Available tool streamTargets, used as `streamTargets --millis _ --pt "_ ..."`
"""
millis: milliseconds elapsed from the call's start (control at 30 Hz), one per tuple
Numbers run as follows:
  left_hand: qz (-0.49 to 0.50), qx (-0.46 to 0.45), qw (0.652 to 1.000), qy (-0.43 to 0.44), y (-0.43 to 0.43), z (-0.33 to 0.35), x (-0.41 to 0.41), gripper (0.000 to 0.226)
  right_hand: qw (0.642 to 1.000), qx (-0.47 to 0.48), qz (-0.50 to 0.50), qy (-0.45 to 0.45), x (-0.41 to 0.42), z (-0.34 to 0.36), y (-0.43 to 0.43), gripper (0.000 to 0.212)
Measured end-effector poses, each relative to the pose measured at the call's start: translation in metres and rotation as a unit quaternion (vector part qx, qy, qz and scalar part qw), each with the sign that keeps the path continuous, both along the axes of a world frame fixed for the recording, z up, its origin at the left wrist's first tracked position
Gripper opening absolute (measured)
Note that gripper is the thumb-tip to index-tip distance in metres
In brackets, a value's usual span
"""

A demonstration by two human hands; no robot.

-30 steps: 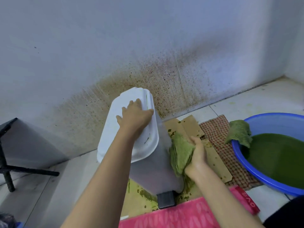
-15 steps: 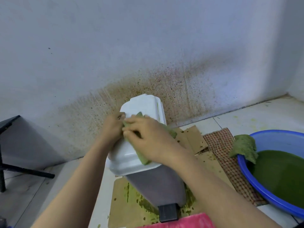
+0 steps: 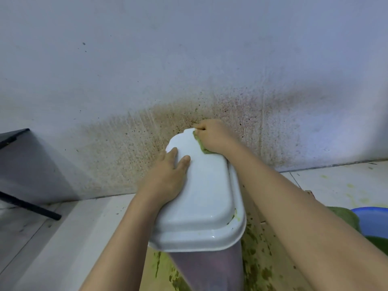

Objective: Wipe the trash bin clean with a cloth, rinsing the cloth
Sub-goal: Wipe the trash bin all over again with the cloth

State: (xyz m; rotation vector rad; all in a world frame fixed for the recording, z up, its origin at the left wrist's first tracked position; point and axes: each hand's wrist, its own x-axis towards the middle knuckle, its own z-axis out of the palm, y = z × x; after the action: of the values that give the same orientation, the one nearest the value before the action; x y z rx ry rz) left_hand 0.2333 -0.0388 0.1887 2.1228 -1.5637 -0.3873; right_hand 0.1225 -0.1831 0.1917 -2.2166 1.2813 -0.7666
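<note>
The trash bin [image 3: 207, 269] has a grey body and a white lid [image 3: 205, 198], and stands in front of me near the wall. My left hand [image 3: 168, 175] lies flat on the lid's left side with straight fingers. At the lid's far right corner, my right hand [image 3: 212, 135] grips a green cloth [image 3: 201, 147] and presses it onto the lid. Most of the cloth is hidden under that hand.
The wall behind is speckled with brown and green stains. Stained cardboard [image 3: 258, 259] lies under the bin. A blue basin [image 3: 373, 221] with green water sits at the right edge, another green cloth [image 3: 348, 219] on its rim. A black stand [image 3: 25, 204] is at left.
My right hand has carried the cloth from the bin's side up onto the lid and then to its far right corner. My left hand has shifted toward the lid's left side. The view moved closer.
</note>
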Motion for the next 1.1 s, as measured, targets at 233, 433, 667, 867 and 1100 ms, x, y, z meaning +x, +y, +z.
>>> streamTargets --millis 233,433,667,867,1100 --pt "0.033 0.034 0.999 -0.019 -0.016 -0.001 0.006 0.063 0.962 0.113 -0.072 -0.238 -0.012 -0.017 -0.01 0.037" --pt "0.051 0.051 0.996 -0.043 -0.018 0.0 0.002 0.062 0.866 0.231 -0.068 -0.438 -0.055 -0.047 0.068 0.038" --pt "0.062 0.05 0.995 -0.056 -0.017 -0.001 0.002 0.063 0.779 0.282 -0.029 -0.559 -0.08 -0.061 0.151 0.034" --pt "0.071 0.054 0.992 -0.085 -0.015 -0.002 -0.001 0.063 0.798 0.29 -0.033 -0.527 -0.08 -0.055 0.133 0.031" --pt "0.071 0.045 0.992 -0.09 -0.011 0.002 -0.009 0.06 0.796 0.287 -0.038 -0.531 -0.07 -0.053 0.088 0.026"
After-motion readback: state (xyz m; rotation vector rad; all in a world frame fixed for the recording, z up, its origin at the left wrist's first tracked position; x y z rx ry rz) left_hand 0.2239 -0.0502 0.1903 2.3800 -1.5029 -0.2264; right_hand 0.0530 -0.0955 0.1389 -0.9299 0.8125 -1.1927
